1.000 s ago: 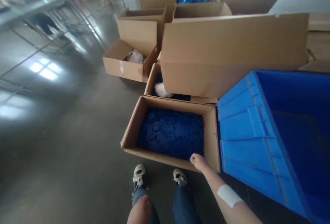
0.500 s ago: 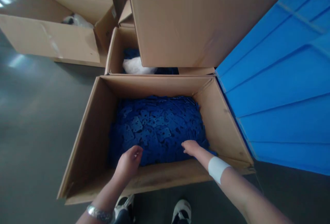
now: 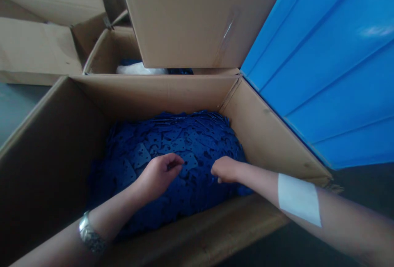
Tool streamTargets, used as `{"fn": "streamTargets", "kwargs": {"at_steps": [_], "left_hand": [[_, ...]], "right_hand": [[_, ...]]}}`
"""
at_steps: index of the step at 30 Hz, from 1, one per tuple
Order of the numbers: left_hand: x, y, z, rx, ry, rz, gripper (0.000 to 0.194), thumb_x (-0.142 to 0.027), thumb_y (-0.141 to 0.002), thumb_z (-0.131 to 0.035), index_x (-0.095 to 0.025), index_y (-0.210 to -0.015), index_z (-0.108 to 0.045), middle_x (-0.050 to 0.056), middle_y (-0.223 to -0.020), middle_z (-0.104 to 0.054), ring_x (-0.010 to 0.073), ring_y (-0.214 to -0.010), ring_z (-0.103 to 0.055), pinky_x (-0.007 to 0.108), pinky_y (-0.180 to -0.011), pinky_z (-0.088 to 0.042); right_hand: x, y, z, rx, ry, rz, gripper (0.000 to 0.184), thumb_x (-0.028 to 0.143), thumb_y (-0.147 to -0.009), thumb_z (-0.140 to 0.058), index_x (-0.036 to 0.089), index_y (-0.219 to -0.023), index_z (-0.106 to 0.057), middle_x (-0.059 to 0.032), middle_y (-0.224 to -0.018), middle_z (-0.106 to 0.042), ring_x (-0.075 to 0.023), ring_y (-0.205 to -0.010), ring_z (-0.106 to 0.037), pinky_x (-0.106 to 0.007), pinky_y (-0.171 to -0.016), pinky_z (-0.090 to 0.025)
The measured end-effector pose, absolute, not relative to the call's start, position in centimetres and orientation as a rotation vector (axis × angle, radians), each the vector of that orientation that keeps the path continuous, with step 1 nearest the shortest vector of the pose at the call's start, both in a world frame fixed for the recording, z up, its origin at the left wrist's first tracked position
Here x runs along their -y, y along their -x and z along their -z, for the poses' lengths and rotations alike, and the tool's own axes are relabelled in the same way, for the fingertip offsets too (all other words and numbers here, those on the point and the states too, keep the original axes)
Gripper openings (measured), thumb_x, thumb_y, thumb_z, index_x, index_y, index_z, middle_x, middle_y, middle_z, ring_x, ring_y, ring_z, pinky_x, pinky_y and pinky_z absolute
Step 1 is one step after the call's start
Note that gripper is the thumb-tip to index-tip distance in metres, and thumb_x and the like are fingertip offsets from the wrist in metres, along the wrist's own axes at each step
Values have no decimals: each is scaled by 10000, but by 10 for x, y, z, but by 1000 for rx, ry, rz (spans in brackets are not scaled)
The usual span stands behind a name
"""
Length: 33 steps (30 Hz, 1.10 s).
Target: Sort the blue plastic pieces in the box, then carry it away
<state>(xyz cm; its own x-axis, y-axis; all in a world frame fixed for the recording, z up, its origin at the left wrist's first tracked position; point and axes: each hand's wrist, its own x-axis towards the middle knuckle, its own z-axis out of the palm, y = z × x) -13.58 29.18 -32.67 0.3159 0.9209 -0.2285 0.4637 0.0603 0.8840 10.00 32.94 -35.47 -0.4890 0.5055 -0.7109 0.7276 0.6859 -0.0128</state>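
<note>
Plates (image 3: 172,138) lie beneath the loosely curled left grip (image 3: 160,174) and bunched right grip (image 3: 226,169); any hold unclear.

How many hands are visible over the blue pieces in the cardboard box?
2: the left hand, near the middle of the blue pieces, and the right hand, nearer the right side of the cardboard box. No other hand shows.

Dim light is leaving the left side of the box (image 3: 160,94) shadowed; glare is whitening the bin (image 3: 332,90); the plates (image 3: 172,140) are looking soft.
</note>
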Motion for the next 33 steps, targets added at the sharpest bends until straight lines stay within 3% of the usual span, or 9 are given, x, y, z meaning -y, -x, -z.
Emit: {"fn": "streamTargets", "kwargs": {"at_steps": [2, 4, 9, 14, 17, 22, 25, 29, 33], "left_hand": [[-289, 137, 323, -1325, -1464, -542, 261, -355, -725, -487, -157, -871, -574, 24, -757, -594, 152, -703, -525, 259, -652, -383], [-286, 140, 318, -1352, -1336, -536, 324, -386, -721, -506, -146, -930, -571, 42, -823, -608, 164, -754, -530, 271, -691, -384], [-279, 145, 311, -1092, -991, -589, 570, -394, -661, -626, -139, -1141, -454, 83, -1111, -563, 171, -973, -521, 262, -808, -380], [-282, 144, 317, -1114, -911, -663, 288, -364, -671, -618, -112, -788, -541, 61, -767, -630, 116, -627, -541, 243, -607, -394], [-285, 147, 318, -1154, -847, -706, 290, -375, -711, -578, -103, -804, -544, 71, -767, -626, 113, -614, -536, 242, -587, -399], [-287, 153, 315, -1184, -925, -784, 480, -476, -716, -563, -148, -1064, -522, 89, -1046, -568, 177, -906, -523, 287, -735, -421], [-285, 148, 314, -1207, -994, -808, 551, -484, -683, -600, -173, -1126, -498, 66, -1058, -558, 149, -865, -509, 268, -747, -402], [-280, 134, 316, -1174, -998, -697, 524, -399, -637, -663, -140, -1075, -534, 20, -796, -574, 76, -623, -449, 201, -566, -349], [-274, 126, 320, -1205, -961, -668, 440, -295, -578, -696, -103, -955, -577, -47, -546, -457, 39, -477, -353, 171, -454, -252]], "right_hand": [[-340, -101, 336, -2241, -1184, 593, 116, 210, -665, -675, 138, -643, -587, -37, -657, -609, -181, -671, -568, -233, -501, -311], [-345, -99, 318, -2248, -1540, 1071, 181, 227, -681, -636, 136, -597, -504, 11, -546, -547, -121, -556, -525, -211, -478, -312], [-337, -75, 294, -2089, -1925, 2148, 435, 444, -539, -697, 155, -597, -378, 40, -468, -514, -105, -451, -510, -208, -459, -391], [-324, -56, 301, -1897, -1930, 2531, 529, 500, -490, -720, 162, -654, -347, 3, -534, -581, -128, -467, -551, -208, -444, -417], [-320, -56, 309, -1849, -1920, 2629, 476, 456, -543, -707, 158, -703, -372, -12, -599, -603, -120, -500, -560, -209, -475, -434], [-319, -59, 312, -1891, -1731, 2703, 388, 429, -599, -666, 148, -728, -431, 12, -681, -561, -121, -658, -560, -234, -562, -469], [-316, -55, 309, -1907, -1574, 2608, 281, 331, -646, -618, 156, -708, -407, 30, -602, -550, -120, -577, -547, -258, -567, -456], [-310, -46, 305, -2048, -1593, 2295, 84, 119, -694, -544, 133, -769, -511, 60, -535, -493, -77, -496, -457, -214, -522, -363], [-306, -45, 302, -2278, -1593, 2020, 83, 131, -708, -594, 115, -788, -611, 22, -665, -562, -79, -603, -470, -213, -574, -343]]}}
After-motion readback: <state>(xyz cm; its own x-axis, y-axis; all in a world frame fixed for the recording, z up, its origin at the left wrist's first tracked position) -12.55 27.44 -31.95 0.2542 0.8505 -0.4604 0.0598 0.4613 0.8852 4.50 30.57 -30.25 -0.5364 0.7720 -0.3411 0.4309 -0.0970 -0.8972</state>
